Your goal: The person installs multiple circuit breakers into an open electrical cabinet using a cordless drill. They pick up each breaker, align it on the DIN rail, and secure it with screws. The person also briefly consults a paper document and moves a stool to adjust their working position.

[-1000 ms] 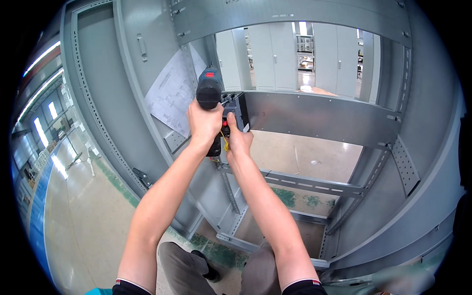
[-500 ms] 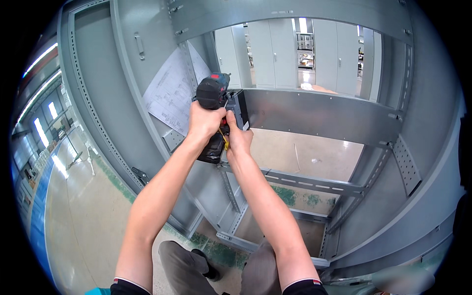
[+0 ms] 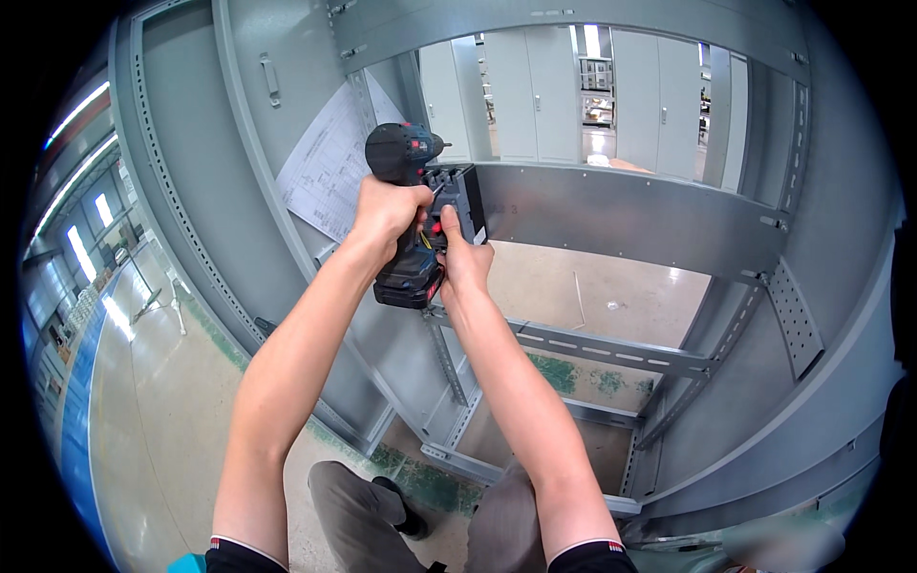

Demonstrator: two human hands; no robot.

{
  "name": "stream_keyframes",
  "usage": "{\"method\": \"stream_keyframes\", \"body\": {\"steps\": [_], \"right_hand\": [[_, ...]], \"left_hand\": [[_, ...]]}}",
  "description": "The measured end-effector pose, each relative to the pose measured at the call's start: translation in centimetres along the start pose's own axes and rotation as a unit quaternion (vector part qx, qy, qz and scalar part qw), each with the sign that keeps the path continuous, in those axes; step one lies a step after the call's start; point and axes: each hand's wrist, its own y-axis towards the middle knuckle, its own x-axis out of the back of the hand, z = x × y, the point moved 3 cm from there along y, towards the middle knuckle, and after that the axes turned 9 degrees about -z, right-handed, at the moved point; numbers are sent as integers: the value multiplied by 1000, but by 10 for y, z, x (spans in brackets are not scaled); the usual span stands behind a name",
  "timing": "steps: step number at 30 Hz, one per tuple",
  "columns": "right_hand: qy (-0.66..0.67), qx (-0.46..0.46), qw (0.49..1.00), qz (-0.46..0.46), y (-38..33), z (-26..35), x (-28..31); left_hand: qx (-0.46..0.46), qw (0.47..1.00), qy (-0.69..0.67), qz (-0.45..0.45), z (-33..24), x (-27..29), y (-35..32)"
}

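Note:
My left hand (image 3: 387,212) grips the handle of a dark cordless drill (image 3: 403,158), whose nose points right at a small black block-shaped component (image 3: 462,196). That component sits on the left end of a grey metal crossbar (image 3: 630,215) inside an open grey cabinet frame. From below, my right hand (image 3: 462,258) holds the black component against the bar, thumb up along its face. The drill's battery pack (image 3: 409,283) hangs between my two wrists.
A paper drawing sheet (image 3: 330,162) hangs on the cabinet's left side panel. Perforated grey uprights (image 3: 174,205) and a lower rail (image 3: 611,349) frame the opening. My knees and a dark shoe (image 3: 406,516) show at the bottom. Grey cabinets stand beyond.
The drill has tilted slightly, and its nose has closed in on the black component. My right hand stays on that component.

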Motion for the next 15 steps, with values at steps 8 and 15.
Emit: {"method": "stream_keyframes", "body": {"steps": [8,15], "right_hand": [[-17,-11,999,-28,1,-2,0],[-39,-11,999,-26,0,1,2]], "left_hand": [[-18,1000,3,-9,-8,1,4],[-58,997,41,-26,-3,1,6]]}}
